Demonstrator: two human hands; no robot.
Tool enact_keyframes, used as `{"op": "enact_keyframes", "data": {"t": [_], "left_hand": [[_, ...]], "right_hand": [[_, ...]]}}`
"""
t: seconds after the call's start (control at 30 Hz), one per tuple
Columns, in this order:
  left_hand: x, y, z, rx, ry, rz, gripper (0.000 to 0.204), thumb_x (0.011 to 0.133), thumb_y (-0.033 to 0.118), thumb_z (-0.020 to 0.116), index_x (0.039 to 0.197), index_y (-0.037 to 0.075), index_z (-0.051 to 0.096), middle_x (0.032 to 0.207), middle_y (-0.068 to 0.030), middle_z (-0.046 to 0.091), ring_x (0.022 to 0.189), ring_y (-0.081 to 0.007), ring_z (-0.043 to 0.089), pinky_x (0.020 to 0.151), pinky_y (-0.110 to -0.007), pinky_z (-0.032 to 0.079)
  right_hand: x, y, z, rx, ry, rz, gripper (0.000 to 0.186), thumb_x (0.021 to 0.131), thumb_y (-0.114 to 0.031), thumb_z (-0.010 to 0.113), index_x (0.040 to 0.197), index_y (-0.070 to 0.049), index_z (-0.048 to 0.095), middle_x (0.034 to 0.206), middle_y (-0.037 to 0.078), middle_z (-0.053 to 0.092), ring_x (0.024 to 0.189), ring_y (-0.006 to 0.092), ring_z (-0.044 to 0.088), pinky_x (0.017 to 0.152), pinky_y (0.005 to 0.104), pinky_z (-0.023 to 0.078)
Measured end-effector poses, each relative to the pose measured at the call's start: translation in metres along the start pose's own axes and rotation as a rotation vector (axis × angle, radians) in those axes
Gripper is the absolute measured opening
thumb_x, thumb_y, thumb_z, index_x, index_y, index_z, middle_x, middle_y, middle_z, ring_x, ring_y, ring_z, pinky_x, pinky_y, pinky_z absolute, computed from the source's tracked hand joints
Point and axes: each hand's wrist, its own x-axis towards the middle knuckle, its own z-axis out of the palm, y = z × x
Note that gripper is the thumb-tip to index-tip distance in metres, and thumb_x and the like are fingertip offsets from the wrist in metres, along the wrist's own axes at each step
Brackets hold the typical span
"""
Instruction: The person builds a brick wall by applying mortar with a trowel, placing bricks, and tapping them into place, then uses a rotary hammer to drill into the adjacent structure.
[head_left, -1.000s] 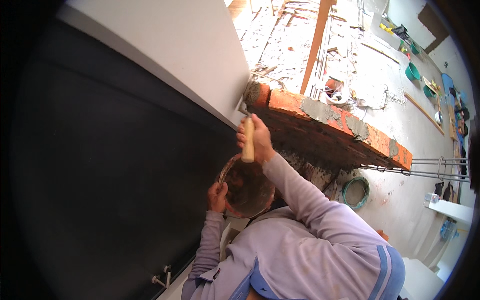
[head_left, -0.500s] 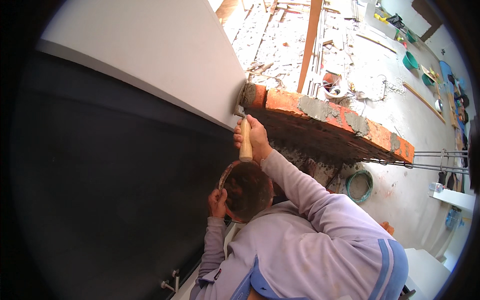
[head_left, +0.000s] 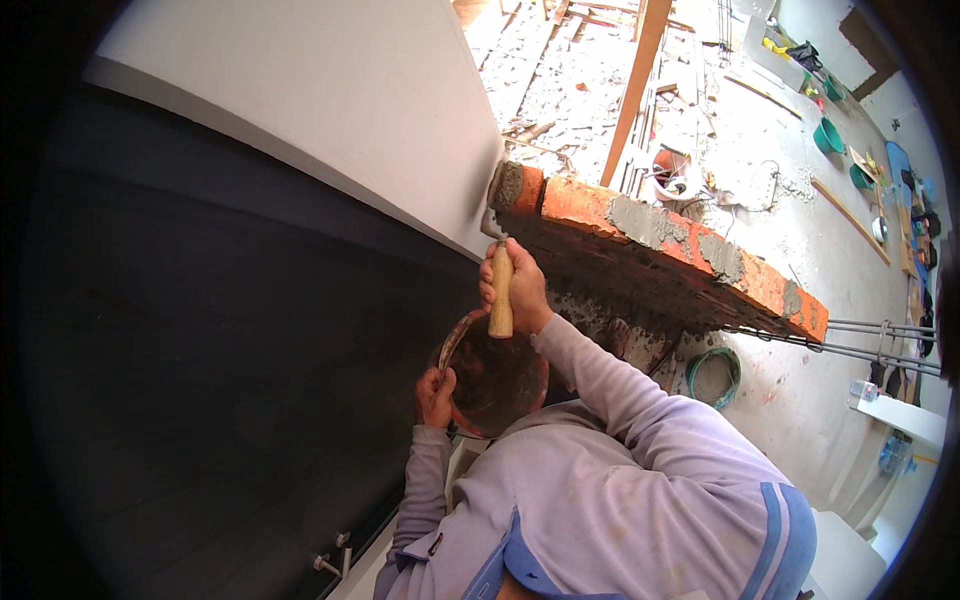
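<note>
Viewing by remote feed, I record the low orange brick wall with grey mortar patches (head_left: 578,204) as the work face. Below its left end I find the round, dark-bellied pan with a reddish-brown rim (head_left: 453,352), tipped toward the view; I cannot tell how much it holds. The pale wooden-handled trowel with a bent grey metal neck (head_left: 502,305) stands above the pan, its neck at the wall's left end; blade contact is unclear. The right hand (head_left: 526,288) is clamped around the wooden handle. The left hand (head_left: 434,398) is closed over the pan's left rim.

In my judgement, short wrist-led strokes with the blade flat to the brick end suit this corner, the pan kept close beneath for drips.

Surroundings: the broad flat black panel (head_left: 230,280) lies just beside the left hand and limits outward movement. The smooth white slab (head_left: 320,110) meets the wall end closely; I assess it as the chief obstruction, easily scraped or smeared. Grey steel rods (head_left: 880,334) project beyond the wall's right end, and a green coiled hose (head_left: 737,375) lies on the floor, both clear of the trowel.
</note>
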Motion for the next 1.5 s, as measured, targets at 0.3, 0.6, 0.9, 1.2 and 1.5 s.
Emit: {"op": "enact_keyframes", "data": {"t": [0.3,0.6,0.9,1.2,1.5], "left_hand": [[-0.010,0.015,-0.001,-0.021,0.004,-0.046,0.039,0.093,0.027,0.063,0.064,0.012,0.041,0.066,0.0077,0.036,0.063,-0.0043,0.032,0.055,-0.024,0.025],[-0.012,0.006,-0.003,-0.045,-0.004,-0.036,0.040,0.093,0.026,0.063,0.064,0.012,0.040,0.066,0.0082,0.037,0.064,-0.0039,0.032,0.056,-0.023,0.026],[-0.025,-0.008,-0.001,-0.092,0.099,-0.033,0.040,0.091,0.030,0.065,0.064,0.009,0.044,0.062,0.0074,0.038,0.059,-0.0038,0.033,0.051,-0.025,0.026],[-0.055,-0.044,-0.004,0.085,0.060,-0.172,0.043,0.091,0.031,0.064,0.065,0.009,0.037,0.062,0.0058,0.032,0.058,-0.0053,0.031,0.049,-0.027,0.025],[-0.088,-0.036,-0.001,-0.012,0.145,-0.273,0.046,0.092,0.030,0.063,0.063,0.009,0.034,0.061,0.0051,0.031,0.057,-0.0053,0.029,0.050,-0.027,0.023]], "right_hand": [[0.009,0.009,0.007,0.020,0.100,-0.016,0.032,0.098,-0.042,0.035,0.096,-0.011,0.044,0.067,0.006,0.049,0.047,0.0193,0.050,0.041,0.0360,0.045],[0.002,-0.005,0.010,-0.222,0.108,-0.077,0.034,0.097,-0.045,0.037,0.092,-0.012,0.044,0.068,0.006,0.049,0.048,0.0183,0.050,0.041,0.0368,0.046],[-0.054,-0.010,-0.133,-1.424,0.188,-0.544,0.025,0.094,-0.020,0.057,0.104,0.000,0.048,0.081,0.020,0.054,0.069,0.0366,0.055,0.063,0.0382,0.045],[0.033,0.045,-0.167,-1.499,0.356,-0.645,0.026,0.093,-0.020,0.056,0.106,0.000,0.046,0.088,0.026,0.056,0.079,0.0459,0.056,0.066,0.0487,0.045],[0.045,0.042,-0.202,-1.658,0.480,-0.623,0.025,0.092,-0.020,0.058,0.095,0.001,0.044,0.086,0.029,0.056,0.080,0.0501,0.055,0.068,0.0525,0.044]]}}
